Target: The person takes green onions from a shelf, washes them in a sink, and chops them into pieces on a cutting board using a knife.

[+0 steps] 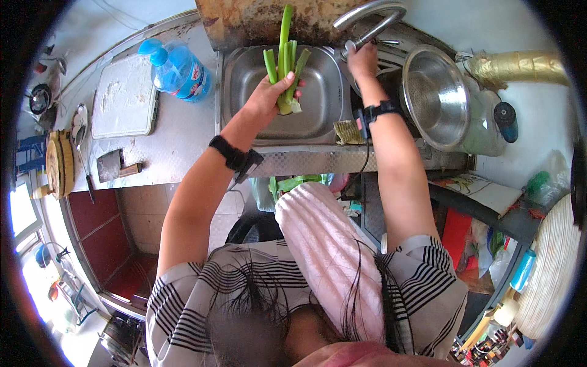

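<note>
My left hand (275, 94) grips a small bunch of green celery stalks (285, 50) above the stainless steel sink basin (323, 98). One stalk rises well above the others, and the pale root end hangs below my fingers. To the right, my right hand (363, 63) is closed around the base of the curved metal faucet (396, 13), close to its lever. The faucet's spout points left, toward the back of the basin. No water stream can be made out. A yellowish-green scrubbing cloth (348, 133) lies on the basin's front right corner.
A large metal colander (438, 98) leans right of the sink. On the left counter are a blue pump bottle (185, 75), a white cutting board (124, 98), a cleaver (111, 166) and a long-handled spoon (82, 149). Green leaves (300, 182) show below the counter edge.
</note>
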Action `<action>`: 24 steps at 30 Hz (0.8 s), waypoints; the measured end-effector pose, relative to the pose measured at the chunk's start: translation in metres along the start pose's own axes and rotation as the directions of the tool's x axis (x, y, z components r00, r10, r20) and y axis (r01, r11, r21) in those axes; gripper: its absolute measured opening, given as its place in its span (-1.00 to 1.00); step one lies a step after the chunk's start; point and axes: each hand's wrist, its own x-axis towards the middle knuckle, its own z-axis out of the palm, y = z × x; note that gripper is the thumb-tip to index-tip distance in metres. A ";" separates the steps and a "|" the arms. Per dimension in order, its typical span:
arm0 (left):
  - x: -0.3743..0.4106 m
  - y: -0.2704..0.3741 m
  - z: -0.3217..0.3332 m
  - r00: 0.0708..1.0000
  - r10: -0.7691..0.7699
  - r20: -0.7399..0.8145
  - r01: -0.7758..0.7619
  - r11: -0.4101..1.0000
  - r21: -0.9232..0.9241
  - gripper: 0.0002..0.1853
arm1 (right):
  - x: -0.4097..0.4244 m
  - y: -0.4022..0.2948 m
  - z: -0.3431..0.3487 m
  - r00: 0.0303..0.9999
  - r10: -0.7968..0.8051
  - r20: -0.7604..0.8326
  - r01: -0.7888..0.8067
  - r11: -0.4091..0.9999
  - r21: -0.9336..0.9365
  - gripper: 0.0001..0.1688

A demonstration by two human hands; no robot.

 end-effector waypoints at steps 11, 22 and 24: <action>0.042 -0.014 0.016 0.989 0.147 0.033 -0.149 0.985 0.087 -0.71 | -0.094 -0.104 -0.019 0.884 0.012 0.468 -0.468 0.049 0.883 -0.53; 0.048 -0.002 -0.004 0.987 0.076 -0.144 -0.050 0.983 0.176 -0.47 | -0.084 -0.108 0.003 0.881 0.123 0.457 -0.467 0.081 0.880 -0.39; 0.054 -0.007 -0.017 0.994 0.064 -0.091 -0.062 0.998 0.030 -0.50 | -0.083 -0.105 0.001 0.898 -0.035 0.439 -0.439 -0.003 0.898 -0.42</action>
